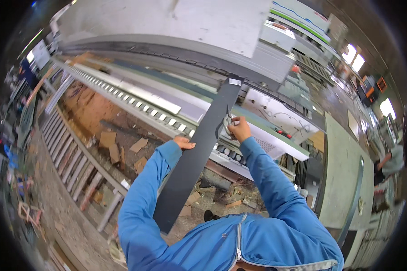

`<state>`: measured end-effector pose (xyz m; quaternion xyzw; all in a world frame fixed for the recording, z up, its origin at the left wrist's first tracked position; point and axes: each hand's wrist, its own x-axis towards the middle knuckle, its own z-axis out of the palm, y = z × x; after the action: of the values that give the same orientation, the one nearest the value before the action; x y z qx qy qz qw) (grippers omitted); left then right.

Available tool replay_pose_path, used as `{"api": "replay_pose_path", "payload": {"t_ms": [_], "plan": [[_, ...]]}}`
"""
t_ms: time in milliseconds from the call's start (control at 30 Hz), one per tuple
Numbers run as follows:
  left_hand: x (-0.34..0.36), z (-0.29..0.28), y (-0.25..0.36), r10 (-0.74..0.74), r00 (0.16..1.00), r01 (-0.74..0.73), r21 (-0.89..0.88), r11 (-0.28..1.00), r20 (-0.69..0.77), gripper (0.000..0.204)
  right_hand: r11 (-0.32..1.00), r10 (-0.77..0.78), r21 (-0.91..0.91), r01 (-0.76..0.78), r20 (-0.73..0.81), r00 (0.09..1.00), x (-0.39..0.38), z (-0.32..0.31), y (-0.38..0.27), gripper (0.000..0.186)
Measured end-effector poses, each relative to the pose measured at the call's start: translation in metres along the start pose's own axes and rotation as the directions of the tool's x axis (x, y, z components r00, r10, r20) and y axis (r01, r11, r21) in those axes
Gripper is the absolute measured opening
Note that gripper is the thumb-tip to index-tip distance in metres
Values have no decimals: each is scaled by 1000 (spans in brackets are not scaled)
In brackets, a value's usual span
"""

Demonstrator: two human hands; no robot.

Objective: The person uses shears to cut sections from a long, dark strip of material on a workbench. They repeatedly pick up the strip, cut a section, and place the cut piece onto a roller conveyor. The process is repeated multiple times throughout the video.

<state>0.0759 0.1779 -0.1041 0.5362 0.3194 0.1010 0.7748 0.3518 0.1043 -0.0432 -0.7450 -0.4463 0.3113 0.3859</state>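
Note:
A long dark grey board point(192, 167) with a white label at its far end lies slanted across the machine point(163, 14) in front of me. My left hand point(183, 142) grips the board's left edge, thumb on the top face. My right hand point(238, 128) is closed on a grey ring-shaped item point(228, 118), perhaps a coil, at the board's right edge; its exact kind is hard to tell. A slotted metal rail point(121, 101) runs behind my left hand, and a white panel with cables point(266, 106) sits beyond my right hand.
A slatted metal rack point(64, 147) stands at left over a floor with cardboard scraps point(139, 145). A pale green panel point(341, 158) is at right. One person in grey point(393, 158) is at far right, another in dark clothes point(27, 70) at far left.

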Motion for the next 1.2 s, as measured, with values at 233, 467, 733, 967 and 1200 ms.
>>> {"api": "replay_pose_path", "payload": {"t_ms": [233,467,733,967,1200], "plan": [[-14,52,28,-142,969,195,275,941,-202,38,711,-63,700,74,-41,997,-107,-159,39,42],[19,78,-43,-49,972,-9,-244,970,-230,45,400,5,806,436,-478,878,-263,-312,133,34],[50,157,-50,268,741,209,590,780,-616,75,194,353,809,554,-585,730,-400,-357,247,29],[62,228,-45,586,592,412,833,371,-553,79,347,456,809,475,-588,669,-473,-416,286,29],[82,249,-67,500,641,448,813,372,-582,82,434,497,833,342,-538,681,-522,-474,348,25]]}}
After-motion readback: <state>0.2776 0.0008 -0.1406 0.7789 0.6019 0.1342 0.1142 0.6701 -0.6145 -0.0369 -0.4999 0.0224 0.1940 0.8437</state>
